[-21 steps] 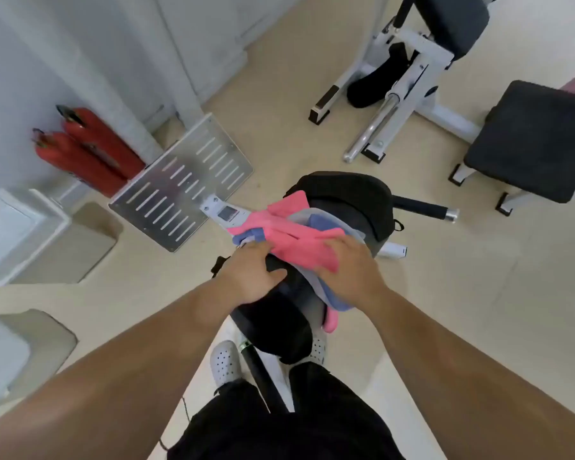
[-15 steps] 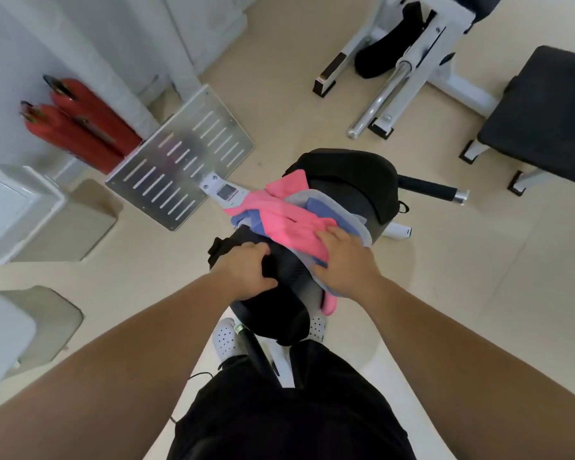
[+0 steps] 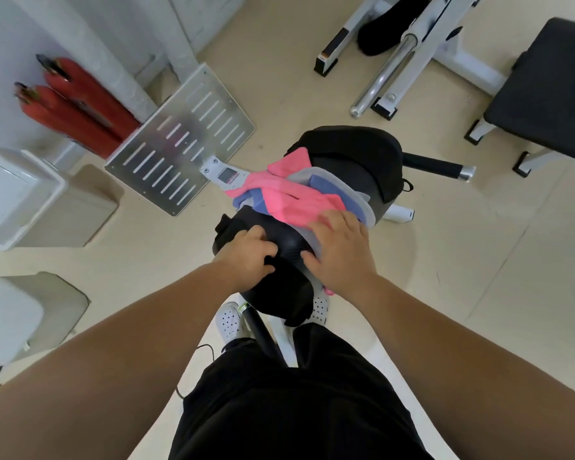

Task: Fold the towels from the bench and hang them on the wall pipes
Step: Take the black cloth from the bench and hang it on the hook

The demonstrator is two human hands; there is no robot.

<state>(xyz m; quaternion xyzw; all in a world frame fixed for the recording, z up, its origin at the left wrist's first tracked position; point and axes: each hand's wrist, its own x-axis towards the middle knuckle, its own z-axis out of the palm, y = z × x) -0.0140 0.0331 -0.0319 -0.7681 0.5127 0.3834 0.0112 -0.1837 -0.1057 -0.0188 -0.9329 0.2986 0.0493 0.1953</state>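
Pick-up step, right hand (image 3: 341, 257) flat, fingers spread, on the towel pile (image 3: 326, 184) that runs on beyond its fingertips along the bench (image 3: 352, 151); left hand (image 3: 249, 257) beside it, loosely bent on bare pad, holds nothing — next likely needs pinching the pink towel (image 3: 284, 205) free

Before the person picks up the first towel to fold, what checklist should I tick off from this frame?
1. Pink towel tops the heap on the bench: ok.
2. Blue towel and grey towel beneath it: ok.
3. Right hand flat on the towels, no grip yet: not ok.
4. Left hand on bare bench padding, off the towels: not ok.
5. Whether left hand's fingers hold anything: cannot tell.
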